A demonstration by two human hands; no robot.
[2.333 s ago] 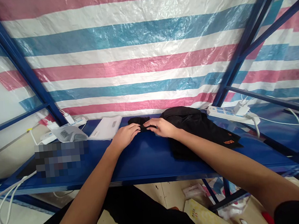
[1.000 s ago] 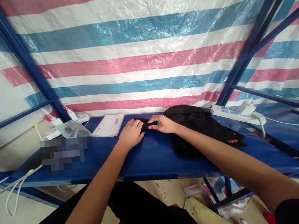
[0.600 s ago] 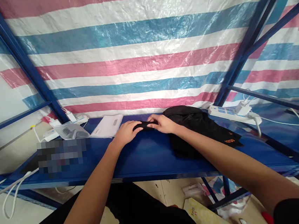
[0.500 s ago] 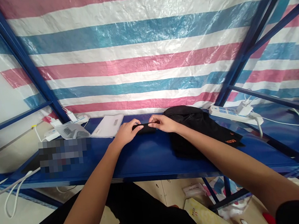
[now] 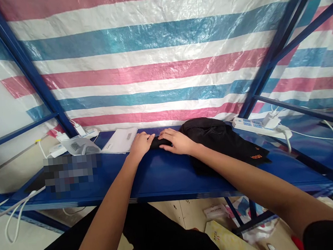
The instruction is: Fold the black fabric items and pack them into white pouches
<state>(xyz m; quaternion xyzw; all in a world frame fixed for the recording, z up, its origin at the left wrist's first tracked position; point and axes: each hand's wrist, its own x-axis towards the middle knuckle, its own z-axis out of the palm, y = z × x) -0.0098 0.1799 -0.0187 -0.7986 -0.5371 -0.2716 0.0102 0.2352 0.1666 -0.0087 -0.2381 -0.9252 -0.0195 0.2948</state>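
Since half a second ago, both hands have shifted on the black roll (image 5: 155,143): the right hand (image 5: 176,141) has slid toward nine o'clock and laid itself flatter over the roll, and the left hand (image 5: 140,144) has turned so that its fingertips point more toward one o'clock. The roll lies between the hands near the back of the blue bench (image 5: 159,176). The right hand's grip is around it, with fingers a little spread over the top and the thumb on the side toward six o'clock. The left hand touches the roll's nine o'clock end; its fingers are bent, but I cannot tell whether they pinch it.

Just past the left hand, at nine o'clock, is a white packet (image 5: 120,140), then a clear plastic bag (image 5: 81,146) with a printed label. A pixelated patch hides what lies between eight and nine o'clock. At three o'clock is a heap of black cloth (image 5: 206,131) with orange lettering; the right forearm crosses over it. Farther along at three o'clock is a white power strip (image 5: 247,124) with plugs in it. A striped sheet (image 5: 149,73) hangs at twelve o'clock. Below the bench, at five o'clock, a yellow box (image 5: 229,239) lies on the floor.
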